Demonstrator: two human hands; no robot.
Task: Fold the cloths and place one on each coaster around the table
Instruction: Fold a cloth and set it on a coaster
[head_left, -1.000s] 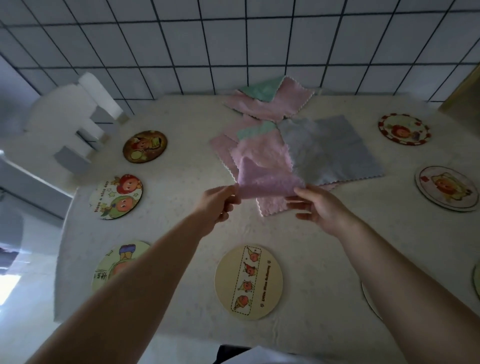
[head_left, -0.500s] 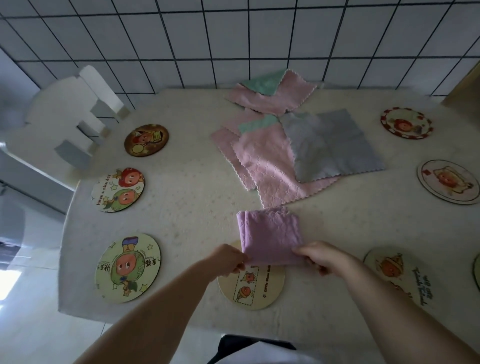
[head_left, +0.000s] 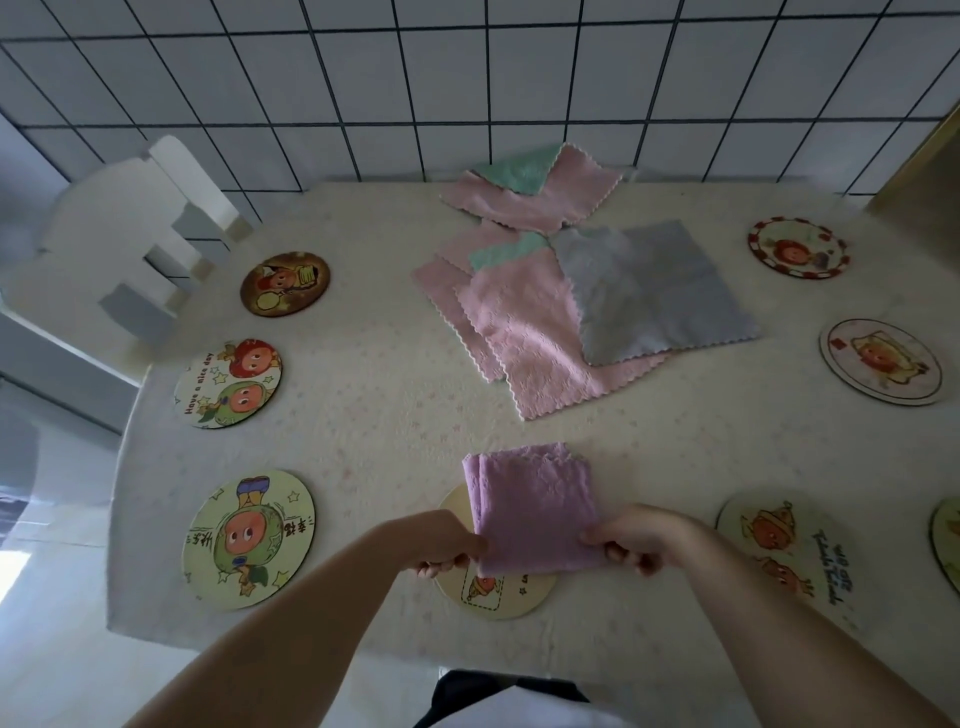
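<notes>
A folded purple cloth (head_left: 530, 506) lies over the far part of the round cream coaster (head_left: 501, 595) at the table's near edge. My left hand (head_left: 441, 540) pinches the cloth's near left corner and my right hand (head_left: 634, 538) pinches its near right corner. Unfolded cloths lie in a heap at the middle back: a pink cloth (head_left: 530, 338), a grey cloth (head_left: 649, 291), and further back a pink and green pair (head_left: 530, 192).
Several picture coasters ring the table: a green one (head_left: 249, 538), a "Have a nice day" one (head_left: 228, 384) and a brown one (head_left: 284, 283) on the left, others (head_left: 797, 248) (head_left: 880, 361) (head_left: 779, 545) on the right. A white chair (head_left: 119, 244) stands at the far left.
Both hands brought the folded purple cloth down from above the heap toward me and laid it over the near cream coaster. The view tilted down.
</notes>
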